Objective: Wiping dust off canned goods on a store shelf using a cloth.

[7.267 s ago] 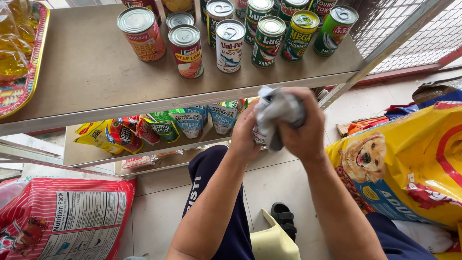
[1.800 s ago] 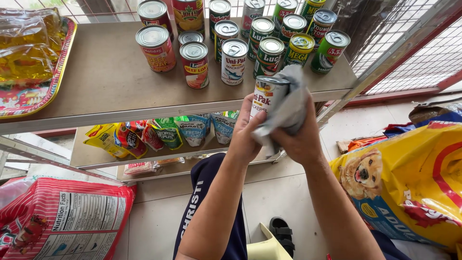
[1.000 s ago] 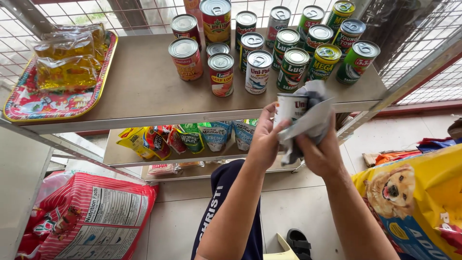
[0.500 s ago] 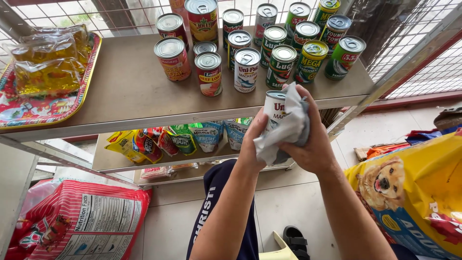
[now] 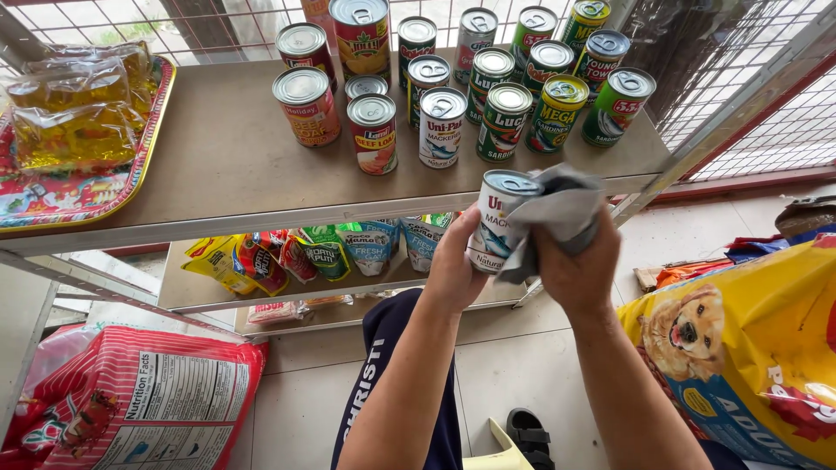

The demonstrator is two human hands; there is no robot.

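Left hand (image 5: 453, 265): its fingers are wrapping closed round a white can (image 5: 496, 222), holding it tilted in the air just near of the shelf (image 5: 218, 165) edge
Right hand (image 5: 575, 261): its fingers are bunching a grey cloth (image 5: 562, 209) tight against the can's right side and rim
Wiping: the left hand should be turning the can slowly while the cloth is pressing, so every side is getting rubbed
Lid: the cloth should be sweeping round the rim, where dust is likely sitting
Care: other cans (image 5: 488, 87) are standing close behind, so the elbows are best kept low
Grip: the can is looking smooth, so the hold should be staying firm
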